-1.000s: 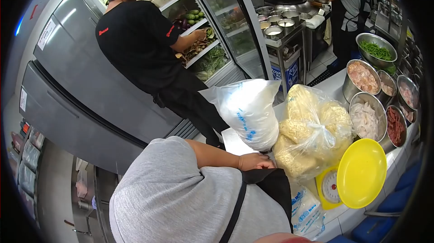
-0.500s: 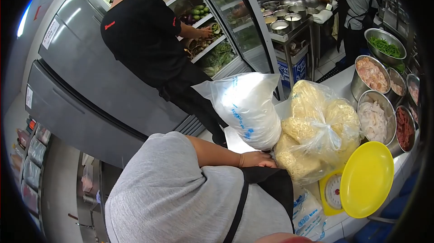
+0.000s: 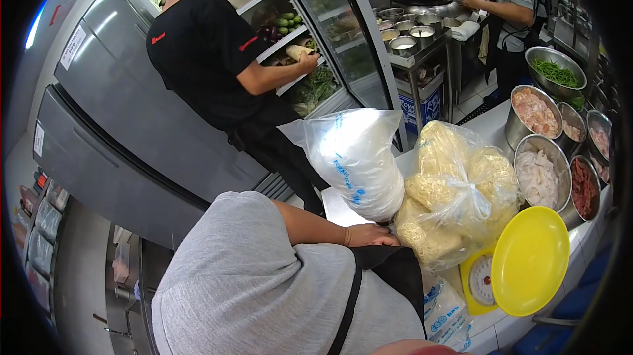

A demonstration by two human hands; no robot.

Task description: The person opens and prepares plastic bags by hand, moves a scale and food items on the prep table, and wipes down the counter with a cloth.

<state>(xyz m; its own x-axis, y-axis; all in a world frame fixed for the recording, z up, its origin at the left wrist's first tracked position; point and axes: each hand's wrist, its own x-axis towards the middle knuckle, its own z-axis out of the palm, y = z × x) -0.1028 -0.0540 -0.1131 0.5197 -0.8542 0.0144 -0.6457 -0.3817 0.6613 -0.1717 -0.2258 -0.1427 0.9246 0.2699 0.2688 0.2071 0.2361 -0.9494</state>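
Note:
My left hand point(image 3: 372, 235) reaches in from the grey-sleeved arm and rests low by the counter edge, beside the black apron point(image 3: 395, 266). Its fingers look extended, though their tips are partly hidden; no held thing shows. Just above it stands a clear plastic bag of white contents point(image 3: 359, 163) with blue print. To its right sits a tied clear bag of yellow noodles point(image 3: 455, 196). In front of the noodles is a yellow kitchen scale point(image 3: 476, 282) with a round dial and a yellow oval pan point(image 3: 531, 261). My right hand is out of view.
Metal containers of raw meat point(image 3: 541, 111) and a bowl of cut green vegetables point(image 3: 557, 74) line the counter's right side. A printed plastic bag point(image 3: 445, 315) lies near the scale. One co-worker point(image 3: 204, 45) stands at the open fridge, another point(image 3: 514, 12) near the stove.
The fridge co-worker's arm has shifted, and the hand is now at a pale bundle by the shelf. The stove co-worker has a hand at a tilted metal pan. My left hand stays nearly still.

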